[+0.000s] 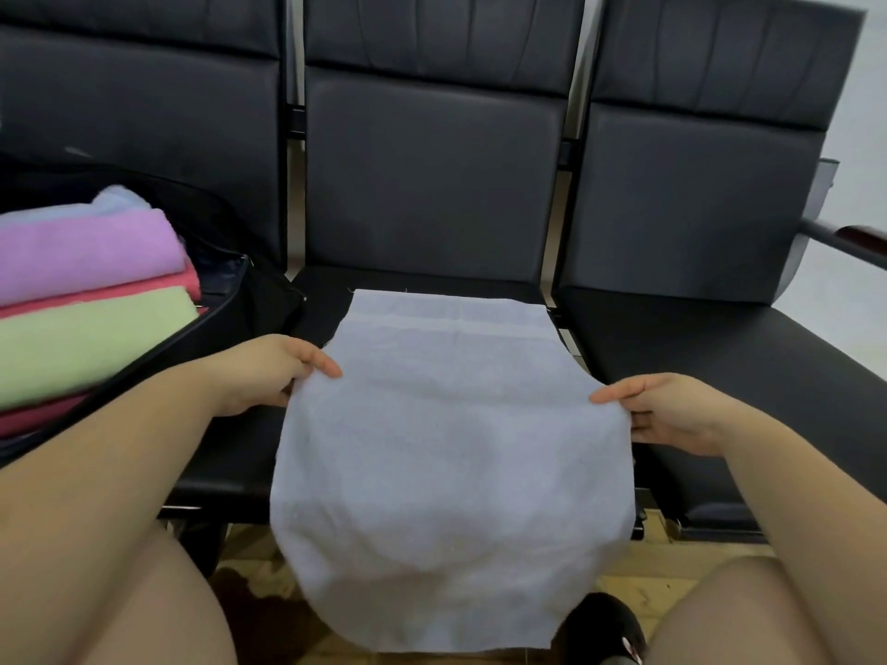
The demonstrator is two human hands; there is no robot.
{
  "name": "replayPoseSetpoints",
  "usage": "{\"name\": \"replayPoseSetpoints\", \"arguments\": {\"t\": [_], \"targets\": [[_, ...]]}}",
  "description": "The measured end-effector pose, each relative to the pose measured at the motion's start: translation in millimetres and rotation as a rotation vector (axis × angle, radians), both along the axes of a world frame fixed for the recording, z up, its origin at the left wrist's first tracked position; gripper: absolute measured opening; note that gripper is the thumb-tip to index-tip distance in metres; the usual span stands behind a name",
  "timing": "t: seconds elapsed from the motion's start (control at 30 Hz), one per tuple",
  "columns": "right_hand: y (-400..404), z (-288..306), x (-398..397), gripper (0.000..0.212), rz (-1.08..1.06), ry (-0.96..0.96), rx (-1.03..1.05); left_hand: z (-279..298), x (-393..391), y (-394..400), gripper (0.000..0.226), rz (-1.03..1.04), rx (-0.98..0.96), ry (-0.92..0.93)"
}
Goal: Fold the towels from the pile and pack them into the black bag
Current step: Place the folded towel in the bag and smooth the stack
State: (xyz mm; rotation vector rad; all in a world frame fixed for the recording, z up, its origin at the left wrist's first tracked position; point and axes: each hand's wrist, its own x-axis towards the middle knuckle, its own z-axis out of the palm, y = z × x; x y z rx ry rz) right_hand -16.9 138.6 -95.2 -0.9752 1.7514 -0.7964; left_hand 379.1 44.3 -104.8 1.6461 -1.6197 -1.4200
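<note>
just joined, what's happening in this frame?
A person is folding a pale blue towel on the middle seat of a row of black chairs. The left hand and right hand each pinch a side edge of it; its far end lies flat on the seat and its near end hangs over the front. On the seat to the left, the open black bag already holds a stack of folded towels in purple, pink and green.

The right bench (720,357) seat lies open; the white towel (446,424) covers the middle seat, and the black bag (249,300), seemingly full of folded towels (86,300), blocks the left.
</note>
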Motion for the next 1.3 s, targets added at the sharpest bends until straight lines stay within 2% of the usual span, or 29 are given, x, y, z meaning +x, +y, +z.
{"name": "replayPoseSetpoints", "arguments": {"t": [0.1, 0.17, 0.2, 0.27, 0.33, 0.37, 0.43, 0.5, 0.6, 0.73, 0.8, 0.87, 0.9, 0.93, 1.0, 1.03, 1.1, 1.13, 1.17, 1.2, 1.23, 1.27, 1.3], "targets": [[8.2, 4.1, -4.7, 0.024, 0.115, 0.024, 0.015, 3.2, 6.4, 9.1, 0.028, -0.095, -0.013, 0.005], [11.7, 6.4, -4.9, 0.023, 0.201, 0.090, 0.038, 1.4, 9.1, 13.4, 0.046, -0.179, -0.072, -0.159], [13.0, 6.8, -3.3, 0.028, 0.247, 0.163, 0.052, 0.9, 8.5, 16.3, 0.053, -0.207, -0.109, -0.273], [15.6, 5.8, 5.6, 0.041, 0.381, 0.432, 0.104, -0.2, 5.1, 22.5, 0.059, -0.267, -0.214, -0.490], [16.7, 1.1, 17.2, 0.050, 0.483, 0.681, 0.154, -5.7, 5.9, 24.6, 0.051, -0.336, -0.304, -0.622], [17.1, -1.4, 21.8, 0.047, 0.508, 0.755, 0.147, -8.4, 7.9, 24.5, 0.041, -0.376, -0.333, -0.650], [16.4, -4.1, 28.1, 0.027, 0.504, 0.806, 0.086, -8.3, 12.4, 25.7, 0.018, -0.430, -0.376, -0.646], [19.9, -0.2, 30.5, 0.010, 0.471, 0.814, 0.020, -1.8, 16.3, 29.8, 0.011, -0.421, -0.408, -0.636], [24.2, 11.3, 28.7, 0.019, 0.402, 0.777, -0.071, 8.9, 25.5, 31.5, 0.013, -0.333, -0.509, -0.611], [34.7, 24.6, 20.2, 0.018, 0.280, 0.627, -0.180, 23.4, 37.6, 41.4, 0.007, -0.163, -0.610, -0.389], [44.0, 35.3, 17.9, 0.025, 0.241, 0.402, -0.217, 34.3, 42.7, 47.4, 0.019, -0.094, -0.526, -0.186], [52.3, 46.3, 12.8, 0.064, 0.256, 0.075, -0.222, 48.8, 47.1, 55.8, 0.047, -0.091, -0.344, 0.179], [55.9, 51.9, 10.2, 0.078, 0.256, -0.055, -0.253, 56.6, 48.2, 59.6, 0.050, -0.095, -0.259, 0.352], [59.1, 59.2, 10.9, 0.074, 0.254, -0.129, -0.293, 64.9, 47.1, 63.6, 0.046, -0.099, -0.224, 0.472], [59.2, 70.5, 13.6, 0.033, 0.198, -0.218, -0.390, 74.9, 42.9, 67.5, 0.027, -0.032, -0.275, 0.594], [59.1, 75.6, 17.1, 0.024, 0.133, -0.233, -0.422, 76.9, 41.8, 66.8, 0.021, 0.031, -0.322, 0.614], [54.5, 76.4, 19.0, 0.030, 0.144, -0.179, -0.447, 76.7, 42.2, 60.9, 0.034, 0.000, -0.338, 0.649], [51.3, 74.8, 21.5, 0.039, 0.145, -0.099, -0.466, 73.9, 42.0, 56.9, 0.045, -0.017, -0.337, 0.608], [46.7, 69.3, 21.6, 0.048, 0.124, 0.025, -0.480, 66.9, 44.2, 49.4, 0.043, 0.011, -0.374, 0.505], [41.8, 63.8, 22.7, 0.045, 0.091, 0.145, -0.479, 61.2, 46.9, 42.1, 0.033, 0.063, -0.405, 0.380], [35.1, 58.3, 22.0, 0.030, 0.065, 0.260, -0.474, 55.0, 48.8, 34.0, 0.021, 0.113, -0.436, 0.224], [29.5, 55.4, 22.3, 0.019, 0.048, 0.366, -0.467, 49.5, 50.2, 26.9, 0.015, 0.149, -0.452, 0.082], [23.4, 51.9, 22.5, 0.016, 0.037, 0.450, -0.456, 44.1, 51.5, 20.3, 0.017, 0.139, -0.453, -0.021]]}}
